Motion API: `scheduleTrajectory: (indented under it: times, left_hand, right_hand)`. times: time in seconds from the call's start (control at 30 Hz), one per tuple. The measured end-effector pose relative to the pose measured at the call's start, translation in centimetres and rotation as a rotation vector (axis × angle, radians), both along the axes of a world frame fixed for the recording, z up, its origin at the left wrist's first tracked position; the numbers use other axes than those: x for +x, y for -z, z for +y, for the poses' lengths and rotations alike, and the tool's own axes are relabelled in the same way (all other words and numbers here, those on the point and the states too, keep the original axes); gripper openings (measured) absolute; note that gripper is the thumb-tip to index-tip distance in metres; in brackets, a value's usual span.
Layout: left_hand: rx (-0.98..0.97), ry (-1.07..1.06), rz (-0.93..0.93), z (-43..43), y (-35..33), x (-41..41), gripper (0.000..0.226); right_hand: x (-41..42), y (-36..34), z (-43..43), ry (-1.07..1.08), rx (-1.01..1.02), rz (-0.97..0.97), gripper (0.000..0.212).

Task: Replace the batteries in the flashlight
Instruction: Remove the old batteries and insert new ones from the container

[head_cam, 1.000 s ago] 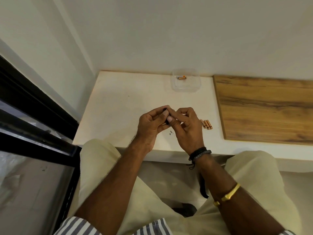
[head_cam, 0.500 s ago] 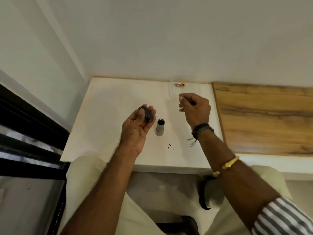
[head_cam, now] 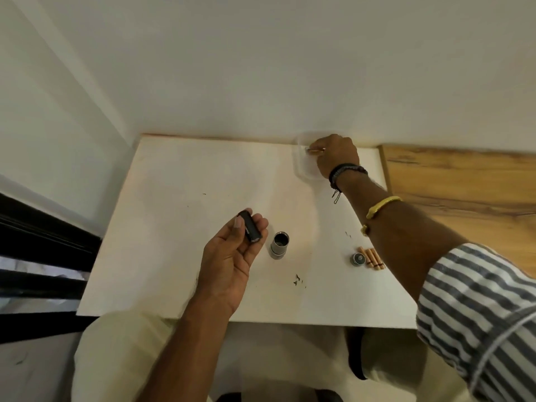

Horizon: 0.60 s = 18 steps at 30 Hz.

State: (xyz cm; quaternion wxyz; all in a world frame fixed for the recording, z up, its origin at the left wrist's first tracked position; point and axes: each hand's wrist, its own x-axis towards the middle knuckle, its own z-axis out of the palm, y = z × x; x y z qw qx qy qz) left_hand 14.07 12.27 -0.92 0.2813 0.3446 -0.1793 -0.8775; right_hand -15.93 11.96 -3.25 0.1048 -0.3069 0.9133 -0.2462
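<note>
A black battery holder [head_cam: 251, 229] is held in the left hand [head_cam: 232, 256], its grip closed loosely round it, above the desk [head_cam: 179, 198]. The flashlight body [head_cam: 280, 244] stands upright just beside that hand. At the far edge a battery [head_cam: 314, 151] is pinched by the right hand [head_cam: 333, 153] inside a clear tray [head_cam: 303, 169]. Near the right edge a cap [head_cam: 358, 259] lies touching three batteries [head_cam: 372, 258].
</note>
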Motion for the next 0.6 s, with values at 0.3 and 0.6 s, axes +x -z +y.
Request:
scheduleTrajectory:
  times: [0.3,0.6]
  left_hand:
    - [-0.031,0.016,-0.018,0.1,-0.1,0.2,0.038]
    - [-0.089,0.042,-0.007,0.7,-1.2,0.7,0.041]
  right_hand:
    - [-0.2,0.6,-0.7,-0.089,0.103,0.160,0.021]
    - [3.4,-2.5,3.3,-0.066,-0.169,0.059,0.022]
